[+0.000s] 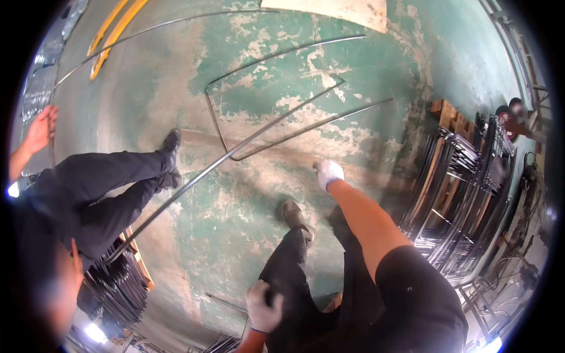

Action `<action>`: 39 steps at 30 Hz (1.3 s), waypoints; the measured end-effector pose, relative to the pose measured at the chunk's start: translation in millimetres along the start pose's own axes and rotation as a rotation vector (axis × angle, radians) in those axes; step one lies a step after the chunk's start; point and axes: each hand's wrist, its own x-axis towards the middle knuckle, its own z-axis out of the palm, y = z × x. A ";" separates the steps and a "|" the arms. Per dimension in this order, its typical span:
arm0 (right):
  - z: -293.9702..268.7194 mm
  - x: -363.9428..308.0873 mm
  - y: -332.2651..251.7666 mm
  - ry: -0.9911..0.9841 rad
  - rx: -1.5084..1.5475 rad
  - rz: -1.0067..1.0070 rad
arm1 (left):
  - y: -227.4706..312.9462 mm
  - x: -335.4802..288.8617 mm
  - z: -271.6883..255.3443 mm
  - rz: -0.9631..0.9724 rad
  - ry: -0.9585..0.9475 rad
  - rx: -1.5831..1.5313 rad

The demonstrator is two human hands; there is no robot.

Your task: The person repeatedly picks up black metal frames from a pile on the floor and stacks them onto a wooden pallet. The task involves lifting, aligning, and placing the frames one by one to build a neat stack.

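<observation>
My right hand [328,175], in a white knit glove, is stretched forward over the floor with its fingers curled into a loose fist. Nothing shows in it. Below, my left hand [265,307], gloved too, hangs beside my left leg; a gap parts its thumb from its bent fingers, and no object shows there. Ahead of me a U-shaped bent metal tube [220,122] lies on the floor. A long straight metal tube [253,137] crosses over it, running toward the co-worker at the left. Another thin tube [170,25] stretches from the far floor to near the co-worker's raised hand [42,129].
Stacked dark metal frames [450,194] stand by a wooden pallet [453,117] on the right. More dark tubes [120,288] are piled by the co-worker's legs [112,173]. Yellow forks [112,41] and a pale board [335,12] lie far off on the worn green floor [229,235].
</observation>
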 end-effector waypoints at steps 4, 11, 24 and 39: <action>24.2 112.8 7.9 0.096 -0.195 -0.104 | -0.8 24.8 16.6 -0.034 0.009 0.184; 62.6 197.2 20.0 0.179 -0.228 -0.099 | 6.3 55.5 35.6 -0.062 0.063 0.296; -104.0 48.8 4.4 -0.041 0.070 -0.432 | 39.6 90.1 21.5 0.183 0.030 0.268; -369.0 -374.3 -103.7 0.677 -0.023 -0.615 | 166.7 98.7 -116.6 0.224 -0.653 -0.079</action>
